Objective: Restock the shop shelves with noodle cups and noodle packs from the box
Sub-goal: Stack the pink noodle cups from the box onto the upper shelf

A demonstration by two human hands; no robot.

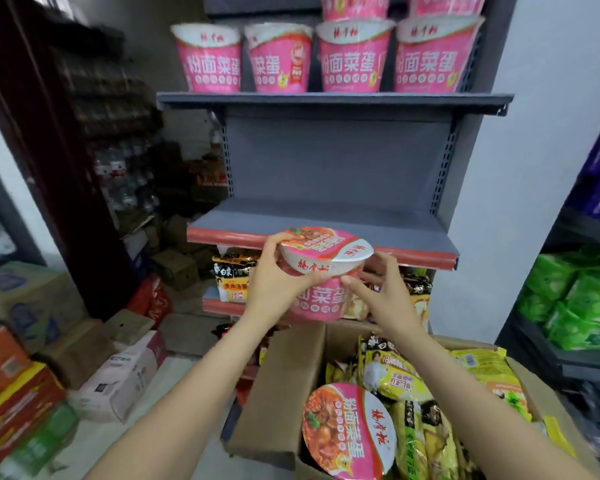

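Both hands are up in front of the shelf unit with one pink noodle cup [321, 271] between them. The left hand [278, 275] has its fingers curled round the cup's left side, thumb up near the lid rim, so it's properly gripping it. The right hand [383, 292] is at the cup's right side — its thumb tip sits against the wall just under the rim, the other fingers curl behind, so it looks like it's holding on too, just more lightly. The cup is tilted a bit with its lid facing the camera, and it's held in the air just in front of the red front edge of the middle shelf [326, 220], not resting on it.

The shelf above [333, 98] has a row of four matching pink cups [355, 57] standing upright, with more stacked on top of the right two. Under the middle shelf there's a lower shelf with noodle packs [234, 277] standing on it, partly hidden by the hands.

Down at the bottom is the open cardboard box [284, 393] — another pink cup [349, 431] lies inside on its side, lid facing up, with yellow noodle packs [413, 386] packed just beside it on the right. Cartons [118, 375] are piled on the floor off to the left, kind of blurry.
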